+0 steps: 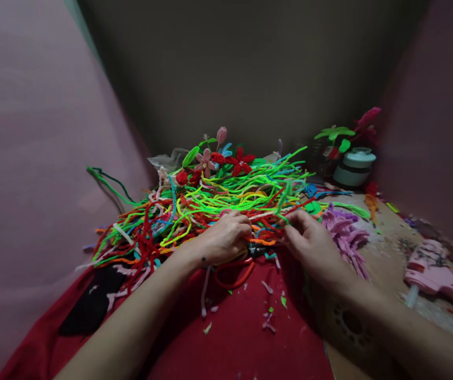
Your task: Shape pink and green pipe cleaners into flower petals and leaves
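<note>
A big tangle of coloured pipe cleaners [218, 203], mostly neon green, red and orange, lies in front of me. My left hand [224, 237] rests on its near edge with fingers curled over strands; red-handled pliers [236, 272] lie under that hand. My right hand [309, 240] sits just to the right, its fingertips pinching a green strand at the pile's edge. Finished pipe-cleaner flowers [226, 158] in red and pink stand behind the pile.
A red cloth [234, 338] with small cut bits covers my lap. A pink glue gun [432, 272] lies at the right on the wooden surface. Purple pipe-cleaner pieces [345, 229] lie beside my right hand. A pale round container [355, 166] and more flowers stand at back right.
</note>
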Tool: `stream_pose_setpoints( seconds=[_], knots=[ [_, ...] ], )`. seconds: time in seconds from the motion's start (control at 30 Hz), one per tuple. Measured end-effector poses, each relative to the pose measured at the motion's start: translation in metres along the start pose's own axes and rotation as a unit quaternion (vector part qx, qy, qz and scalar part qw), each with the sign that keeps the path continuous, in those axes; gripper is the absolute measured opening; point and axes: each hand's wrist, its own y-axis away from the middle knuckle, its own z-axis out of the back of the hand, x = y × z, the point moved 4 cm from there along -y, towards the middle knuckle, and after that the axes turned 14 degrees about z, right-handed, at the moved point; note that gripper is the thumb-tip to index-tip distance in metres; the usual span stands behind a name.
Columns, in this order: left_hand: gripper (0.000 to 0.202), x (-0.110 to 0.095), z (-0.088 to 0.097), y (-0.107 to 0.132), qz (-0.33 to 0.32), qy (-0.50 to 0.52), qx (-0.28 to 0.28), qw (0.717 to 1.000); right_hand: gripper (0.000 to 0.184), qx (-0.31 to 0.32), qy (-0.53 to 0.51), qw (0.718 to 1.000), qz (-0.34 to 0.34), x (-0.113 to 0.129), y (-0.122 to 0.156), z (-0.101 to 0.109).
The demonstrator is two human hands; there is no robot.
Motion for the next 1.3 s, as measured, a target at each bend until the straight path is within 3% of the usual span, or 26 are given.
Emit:
stream_pose_setpoints(
  seconds=[0.1,0.23,0.33,0.43,0.6,0.9,1.07,1.3],
  knots=[
    [0.011,-0.004,-0.002,0.000,-0.010,0.005,-0.003,1.000,0.008,0.035,0.046,0.998,-0.018,-0.011,-0.012,0.003],
    [0.011,-0.008,-0.003,0.001,-0.002,-0.002,0.001,1.000,0.015,0.111,0.127,0.985,0.033,-0.006,-0.015,-0.002],
    [0.022,-0.009,-0.002,-0.001,0.027,0.056,-0.021,0.998,0.016,0.142,0.163,0.973,0.085,-0.001,-0.012,-0.008],
    [0.030,-0.008,-0.008,-0.006,0.081,0.100,-0.056,0.990,0.016,0.176,0.198,0.960,0.094,-0.002,-0.009,-0.015],
    [0.025,-0.013,-0.022,-0.013,0.120,-0.010,-0.076,0.990,0.018,0.191,0.240,0.946,0.106,-0.004,-0.009,-0.019],
    [0.024,-0.013,-0.024,-0.012,0.121,-0.026,-0.078,0.989,0.019,0.235,0.246,0.933,0.120,-0.001,-0.013,-0.023],
    [0.024,-0.008,-0.027,-0.012,0.137,0.004,-0.067,0.988,0.016,0.232,0.201,0.945,0.115,-0.002,-0.015,-0.023],
    [0.033,-0.009,-0.025,-0.010,0.165,0.016,-0.097,0.981,0.012,0.197,0.115,0.971,0.077,-0.005,-0.017,-0.018]
  ],
)
